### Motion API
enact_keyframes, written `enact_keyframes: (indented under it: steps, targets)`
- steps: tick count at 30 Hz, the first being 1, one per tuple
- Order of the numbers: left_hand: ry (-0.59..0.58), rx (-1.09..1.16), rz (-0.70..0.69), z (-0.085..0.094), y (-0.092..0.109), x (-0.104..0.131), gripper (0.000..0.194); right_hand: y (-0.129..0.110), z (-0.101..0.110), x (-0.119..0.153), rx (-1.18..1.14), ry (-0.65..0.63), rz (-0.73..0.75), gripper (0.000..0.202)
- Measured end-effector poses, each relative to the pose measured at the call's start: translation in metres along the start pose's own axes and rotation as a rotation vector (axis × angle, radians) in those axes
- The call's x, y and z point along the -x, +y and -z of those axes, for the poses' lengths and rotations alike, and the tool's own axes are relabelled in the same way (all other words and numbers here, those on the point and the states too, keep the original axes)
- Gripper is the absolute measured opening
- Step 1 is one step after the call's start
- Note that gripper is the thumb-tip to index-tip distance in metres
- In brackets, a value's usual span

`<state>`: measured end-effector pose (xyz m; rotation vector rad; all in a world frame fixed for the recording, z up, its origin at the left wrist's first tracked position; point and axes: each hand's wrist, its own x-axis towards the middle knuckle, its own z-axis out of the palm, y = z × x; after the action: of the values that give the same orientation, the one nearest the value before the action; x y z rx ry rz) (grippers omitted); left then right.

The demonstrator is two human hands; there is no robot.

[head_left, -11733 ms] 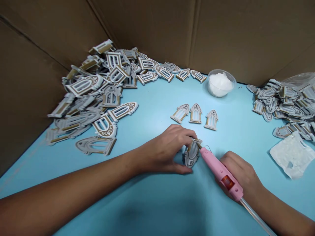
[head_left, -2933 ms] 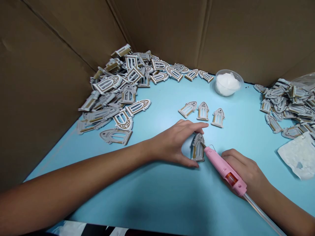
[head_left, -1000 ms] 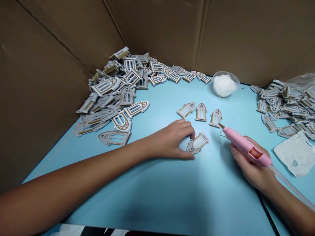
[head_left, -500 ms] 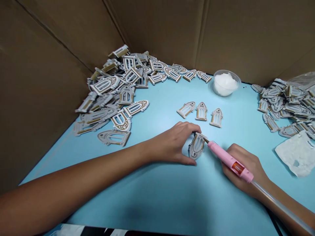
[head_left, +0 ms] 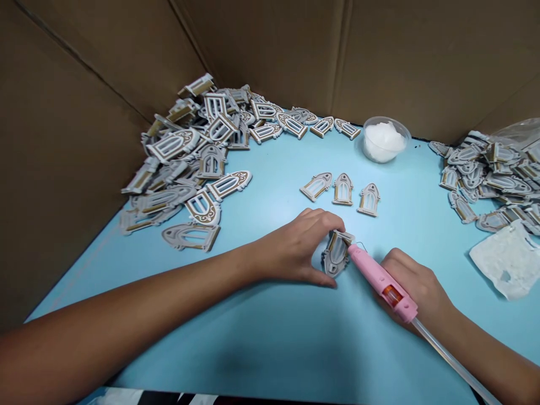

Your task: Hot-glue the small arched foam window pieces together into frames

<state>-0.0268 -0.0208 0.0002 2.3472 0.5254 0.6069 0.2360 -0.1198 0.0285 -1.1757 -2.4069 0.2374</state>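
My left hand (head_left: 310, 244) grips a small arched window-frame piece (head_left: 336, 256) between thumb and fingers, its grey back facing up and its pointed end toward me. In my right hand (head_left: 415, 287) is a pink glue gun (head_left: 382, 281), a clear glue stick (head_left: 451, 360) running out of its rear. The gun's nose meets the right side of the piece near its straight end; the tip itself is hidden there. Beyond my hands lie three smaller arched pieces in a row: a left one (head_left: 316, 187), a middle one (head_left: 343, 189) and a right one (head_left: 369, 200).
A heap of white-and-gold arched frames (head_left: 172, 146) fills the back left against cardboard walls (head_left: 270, 50). A clear tub of white material (head_left: 385, 140) stands at the back. Smaller arched pieces (head_left: 502, 180) are piled at right, beside a crumpled white sheet (head_left: 508, 259).
The glue gun has shifted slightly left, its nose now against the held piece and its metal tip no longer visible. The piece has tilted a little in my left hand.
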Motion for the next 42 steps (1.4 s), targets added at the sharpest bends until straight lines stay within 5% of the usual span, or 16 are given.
enact_keyframes:
  steps: [29,42]
  targets:
    - [0.028,0.015,-0.024,0.001,-0.003,0.0,0.073,-0.001,0.001,0.0,0.032,0.033,0.028,0.024]
    - [0.065,-0.211,-0.162,0.005,0.001,-0.001,0.042,0.0,-0.005,0.009,-0.061,-0.019,-0.05,0.019]
